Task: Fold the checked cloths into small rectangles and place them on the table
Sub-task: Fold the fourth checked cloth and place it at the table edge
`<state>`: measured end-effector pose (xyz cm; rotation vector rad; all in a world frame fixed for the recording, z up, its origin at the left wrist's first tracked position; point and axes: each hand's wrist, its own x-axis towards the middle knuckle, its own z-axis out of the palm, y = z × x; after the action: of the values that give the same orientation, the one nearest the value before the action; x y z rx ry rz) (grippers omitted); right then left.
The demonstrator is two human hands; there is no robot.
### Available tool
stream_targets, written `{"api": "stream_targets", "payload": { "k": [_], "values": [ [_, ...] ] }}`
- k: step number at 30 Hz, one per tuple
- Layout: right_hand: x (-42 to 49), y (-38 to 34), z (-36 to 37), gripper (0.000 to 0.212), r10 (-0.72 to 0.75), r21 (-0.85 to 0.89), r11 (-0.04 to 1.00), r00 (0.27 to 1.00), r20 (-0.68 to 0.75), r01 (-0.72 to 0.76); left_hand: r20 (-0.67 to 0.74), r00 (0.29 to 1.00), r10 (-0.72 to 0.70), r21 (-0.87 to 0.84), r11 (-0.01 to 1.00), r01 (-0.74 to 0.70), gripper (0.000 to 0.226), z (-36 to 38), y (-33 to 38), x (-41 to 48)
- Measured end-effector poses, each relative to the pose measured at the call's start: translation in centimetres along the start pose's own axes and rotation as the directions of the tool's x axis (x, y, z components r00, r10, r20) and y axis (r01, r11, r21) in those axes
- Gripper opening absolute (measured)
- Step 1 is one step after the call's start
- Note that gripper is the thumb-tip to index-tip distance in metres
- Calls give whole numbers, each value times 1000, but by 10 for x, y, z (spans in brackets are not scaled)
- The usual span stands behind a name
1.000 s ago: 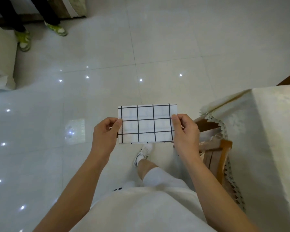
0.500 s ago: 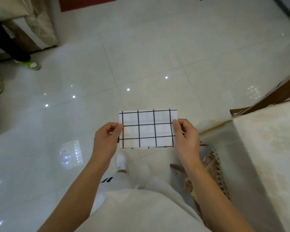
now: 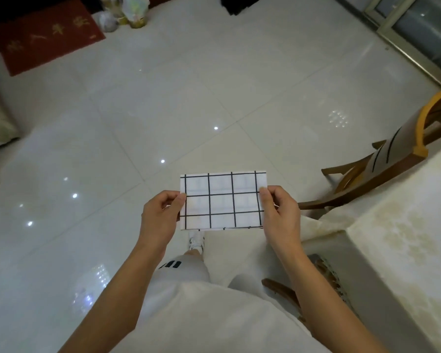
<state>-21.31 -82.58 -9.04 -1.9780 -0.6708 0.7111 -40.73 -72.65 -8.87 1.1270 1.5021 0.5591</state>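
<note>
Two hands hold our folded checked cloth (image 3: 222, 200) in the air: left hand (image 3: 161, 215) pinches its left edge, right hand (image 3: 280, 215) its right edge, near the corner of the table (image 3: 405, 238).

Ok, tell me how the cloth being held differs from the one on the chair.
The held cloth is a small flat rectangle, pinched at its sides by the left hand and right hand; the chair cloth lies draped over the chair back, untouched. The held cloth shows a full grid, the chair cloth only a few lines. Both are white with black lines.
</note>
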Motion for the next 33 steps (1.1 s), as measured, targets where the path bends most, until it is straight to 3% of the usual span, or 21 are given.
{"api": "stream_targets", "payload": {
  "k": [8, 17, 24, 33],
  "values": [
    [89, -47, 38, 24, 83, 38, 996, 986, -148, -78, 136, 990, 21, 80, 996, -32, 10, 8, 79, 116],
    [164, -55, 21, 24, 180, 102, 982, 942, -283, -157, 290, 955, 63, 157, 981, -112, 11, 71, 143, 193],
    [249, -43, -18, 22, 257, 166, 964, 885, -388, -207, 365, 927, 84, 197, 967, -165, 12, 164, 192, 241],
    [397, -28, -118, 21, 307, 186, 951, 840, -446, -249, 400, 909, 121, 229, 947, -227, 14, 337, 283, 294]
  ]
}}
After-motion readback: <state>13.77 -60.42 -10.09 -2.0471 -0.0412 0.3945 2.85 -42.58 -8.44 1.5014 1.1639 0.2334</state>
